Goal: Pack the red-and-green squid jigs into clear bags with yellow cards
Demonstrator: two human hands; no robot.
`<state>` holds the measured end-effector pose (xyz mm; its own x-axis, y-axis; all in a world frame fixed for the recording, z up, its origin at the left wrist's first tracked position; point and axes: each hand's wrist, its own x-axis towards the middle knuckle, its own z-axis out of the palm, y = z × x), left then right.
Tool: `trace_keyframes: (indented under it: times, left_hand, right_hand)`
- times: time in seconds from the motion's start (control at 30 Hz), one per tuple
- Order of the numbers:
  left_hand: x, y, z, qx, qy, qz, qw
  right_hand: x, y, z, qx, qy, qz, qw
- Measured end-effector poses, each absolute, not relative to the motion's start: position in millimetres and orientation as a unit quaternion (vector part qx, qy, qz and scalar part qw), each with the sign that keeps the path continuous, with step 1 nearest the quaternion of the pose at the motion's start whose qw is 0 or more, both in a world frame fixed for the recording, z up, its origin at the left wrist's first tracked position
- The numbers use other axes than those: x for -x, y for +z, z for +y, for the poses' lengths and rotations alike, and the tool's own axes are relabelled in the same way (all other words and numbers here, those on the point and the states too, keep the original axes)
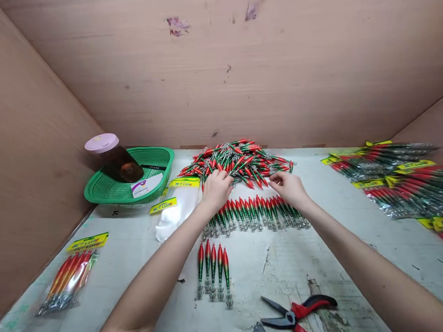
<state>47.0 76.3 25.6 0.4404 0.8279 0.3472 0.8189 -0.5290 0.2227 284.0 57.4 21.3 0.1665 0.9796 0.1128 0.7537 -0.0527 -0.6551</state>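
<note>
At the near edge of a heap of red-and-green squid lures (239, 158), my left hand (217, 189) has its fingers curled together; what they hold, if anything, is hidden. My right hand (290, 188) is at the heap's right front, thumb and forefinger drawn into a pinch, with nothing clearly visible in it. Below both hands runs a row of similar lures (258, 211), side by side with red ends away from me and hooks towards me. Closer to me lies a smaller group of several lures (213, 269), pointing the same way.
Red-handled pliers (290, 317) lie spread at the front. Clear bags with yellow headers (183, 183) lie left of the row. A green basket (130, 189) holds a lidded drink bottle (120, 163). Packed lures lie at left (70, 275) and right (416, 187). Board walls enclose the table.
</note>
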Motion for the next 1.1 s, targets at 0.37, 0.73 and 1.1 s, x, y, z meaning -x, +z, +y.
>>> trace_keyframes:
  times: [0.37, 0.73, 1.1]
  left_hand:
    - [-78, 32, 92, -0.824, 0.157, 0.543, -0.039]
    - [-111, 65, 138, -0.785, 0.082, 0.61, 0.069]
    - [-116, 68, 132, -0.73, 0.077, 0.663, 0.144]
  right_hand:
    - [-240, 43, 101, 0.685, 0.179, -0.625, 0.327]
    - [-220, 33, 119, 0.715, 0.369, -0.495, 0.327]
    - [-228, 39, 116, 0.714, 0.366, -0.466, 0.373]
